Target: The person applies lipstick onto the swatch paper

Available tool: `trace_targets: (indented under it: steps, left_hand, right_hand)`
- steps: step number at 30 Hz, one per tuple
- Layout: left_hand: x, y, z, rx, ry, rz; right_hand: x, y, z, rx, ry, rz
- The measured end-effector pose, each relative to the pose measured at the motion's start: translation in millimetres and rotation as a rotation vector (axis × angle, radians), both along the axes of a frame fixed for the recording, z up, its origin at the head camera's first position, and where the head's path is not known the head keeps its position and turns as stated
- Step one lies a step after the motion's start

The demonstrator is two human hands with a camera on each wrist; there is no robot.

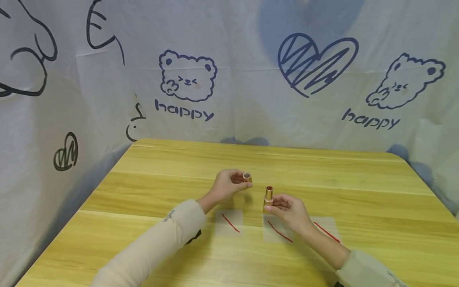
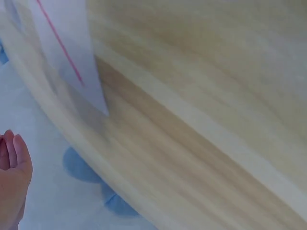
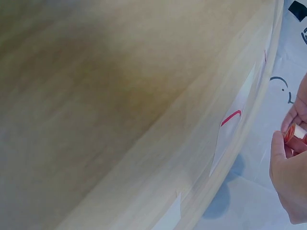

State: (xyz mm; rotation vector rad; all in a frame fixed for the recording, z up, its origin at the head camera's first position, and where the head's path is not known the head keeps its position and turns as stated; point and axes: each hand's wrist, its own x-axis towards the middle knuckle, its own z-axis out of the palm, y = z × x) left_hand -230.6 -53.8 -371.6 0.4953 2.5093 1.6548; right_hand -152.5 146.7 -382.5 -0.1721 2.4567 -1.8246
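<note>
In the head view my left hand (image 1: 226, 186) pinches a short copper-coloured lipstick cap (image 1: 248, 178) between thumb and fingers, its hollow end facing up. To the right and nearer me, my right hand (image 1: 293, 212) holds an upright lipstick tube (image 1: 269, 196), with a narrower shiny copper section rising above its wider base. A small gap separates the two pieces. Only part of the left hand (image 2: 15, 177) shows at the edge of the left wrist view, and its cap is hidden there. The right wrist view catches the right hand (image 3: 289, 175) with a reddish round end (image 3: 289, 133) at its fingertips.
Three pale paper squares, each with a red diagonal line, lie in a row on the wooden table (image 1: 172, 159): left (image 1: 222, 229), middle (image 1: 270, 236) and right (image 1: 331, 223). The right forearm passes over the right-hand ones. A white cloth (image 1: 247, 115) with drawings hangs behind.
</note>
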Motion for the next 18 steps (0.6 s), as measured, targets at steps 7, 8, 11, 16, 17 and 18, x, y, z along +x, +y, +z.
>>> trace_targets:
  steps: [7, 8, 11, 16, 17, 18]
  left_hand:
    - [7.5, 3.3, 8.5, 0.052, 0.016, -0.034]
    - [8.8, 3.4, 9.2, 0.052, 0.020, -0.041]
    - [13.2, 3.0, 10.6, 0.054, 0.031, -0.071]
    - [19.3, -0.8, 11.1, 0.033, 0.065, -0.129]
    - [20.0, -1.8, 11.2, 0.026, 0.073, -0.143]
    - [20.8, -2.9, 11.4, 0.015, 0.081, -0.153]
  right_hand:
    - [0.9, 1, 1.2, 0.006, -0.009, -0.014]
    - [0.9, 1, 1.3, 0.004, -0.009, -0.015]
    - [1.1, 1, 1.2, -0.001, -0.008, -0.014]
    - [0.4, 0, 1.4, -0.011, -0.015, -0.019]
    - [0.1, 0, 1.5, -0.013, -0.018, -0.024]
    - [-0.3, -1, 1.6, -0.015, -0.022, -0.028]
